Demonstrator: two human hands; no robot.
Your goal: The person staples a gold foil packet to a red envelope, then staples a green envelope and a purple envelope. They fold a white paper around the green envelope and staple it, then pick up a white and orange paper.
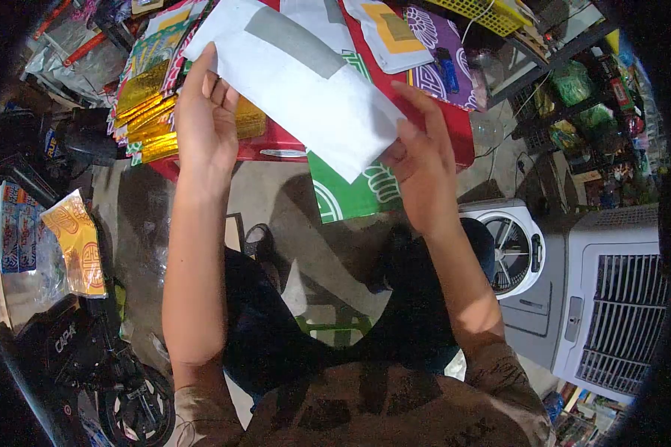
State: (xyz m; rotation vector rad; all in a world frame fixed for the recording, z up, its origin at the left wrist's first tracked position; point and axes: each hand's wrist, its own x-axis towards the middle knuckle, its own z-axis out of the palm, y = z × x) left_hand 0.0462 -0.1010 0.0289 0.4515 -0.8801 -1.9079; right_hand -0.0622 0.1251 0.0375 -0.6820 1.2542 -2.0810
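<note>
Between my two hands is a white folded paper sheet (pixel 306 112) with a grey rectangle (pixel 294 41) on its upper face, tilted over the table's front edge. My left hand (pixel 207 112) holds its left end, thumb along the edge and fingers curled beneath. At the right end, my right hand (pixel 423 153) grips the paper by its corner, fingers partly hidden. Below the sheet, a green patterned paper (pixel 343 195) overhangs the edge of the red table (pixel 458 138). Just left of my left hand lies a stack of gold foil papers (pixel 145 123).
White sheets with an orange square (pixel 391 30) and a purple patterned paper (pixel 458 74) lie at the table's right. An air cooler (pixel 619 298) and a round fan (pixel 503 249) stand to the right. On the left is a small wheeled vehicle (pixel 74 350).
</note>
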